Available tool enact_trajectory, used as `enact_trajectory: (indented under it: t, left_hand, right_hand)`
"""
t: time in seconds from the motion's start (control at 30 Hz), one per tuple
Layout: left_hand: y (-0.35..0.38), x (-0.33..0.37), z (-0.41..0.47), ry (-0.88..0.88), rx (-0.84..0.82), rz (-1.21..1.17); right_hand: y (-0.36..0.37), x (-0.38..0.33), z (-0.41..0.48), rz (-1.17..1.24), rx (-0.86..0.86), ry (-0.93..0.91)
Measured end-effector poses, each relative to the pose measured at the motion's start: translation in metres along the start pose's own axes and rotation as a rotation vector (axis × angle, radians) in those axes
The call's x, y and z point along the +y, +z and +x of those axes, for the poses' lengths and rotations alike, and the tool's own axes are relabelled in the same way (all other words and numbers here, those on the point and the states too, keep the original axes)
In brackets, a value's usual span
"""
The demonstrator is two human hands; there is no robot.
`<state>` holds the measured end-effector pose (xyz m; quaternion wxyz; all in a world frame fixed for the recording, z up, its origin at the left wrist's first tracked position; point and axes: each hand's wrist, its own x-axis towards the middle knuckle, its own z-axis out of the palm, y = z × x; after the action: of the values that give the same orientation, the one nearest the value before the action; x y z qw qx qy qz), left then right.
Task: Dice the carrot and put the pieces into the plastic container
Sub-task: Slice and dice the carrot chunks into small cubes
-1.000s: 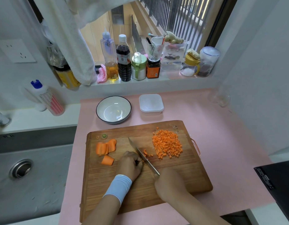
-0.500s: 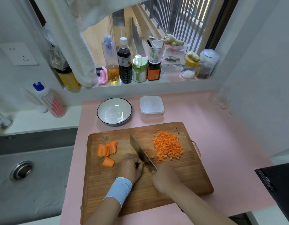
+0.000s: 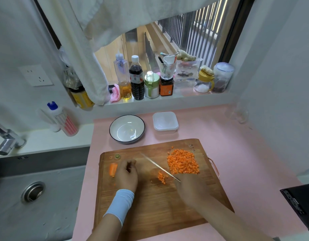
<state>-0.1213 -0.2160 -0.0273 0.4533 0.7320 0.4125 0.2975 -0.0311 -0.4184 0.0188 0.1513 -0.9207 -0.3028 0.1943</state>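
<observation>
Pink counter [image 3: 237, 153], sink [image 3: 46, 214] at left, bottles [image 3: 136, 80] on windowsill [image 3: 167, 99]. On the board [image 3: 150, 214] we see dice [image 3: 183, 163] heaped right, a carrot chunk [image 3: 113, 169] left. The right hand [image 3: 190, 186] grips the knife [image 3: 157, 166]; the left hand [image 3: 126, 174] is blurred beside the chunk, grip we cannot tell. The container [image 3: 165, 122] sits behind the board, beside a bowl [image 3: 127, 129].

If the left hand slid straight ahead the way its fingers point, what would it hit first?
Probably the white bowl, past the far edge of the cutting board. The left hand has mostly bare board ahead; the carrot chunk lies to its left. Depth is unclear.
</observation>
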Motion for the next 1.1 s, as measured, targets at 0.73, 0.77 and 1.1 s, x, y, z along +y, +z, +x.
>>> enact_trajectory:
  t: [0.73, 0.77, 1.1]
  left_hand:
    - [0.035, 0.048, 0.002, 0.08, -0.782, 0.392]
    - [0.033, 0.046, 0.001, 0.083, -0.845, 0.416]
    - [0.009, 0.034, 0.005, 0.027, -0.5, 0.278]
  right_hand:
    - [-0.023, 0.009, 0.0, -0.423, -0.006, -0.388]
    - [-0.023, 0.007, 0.002, -0.459, -0.017, -0.386]
    - [-0.025, 0.002, 0.006, -0.535, -0.095, -0.331]
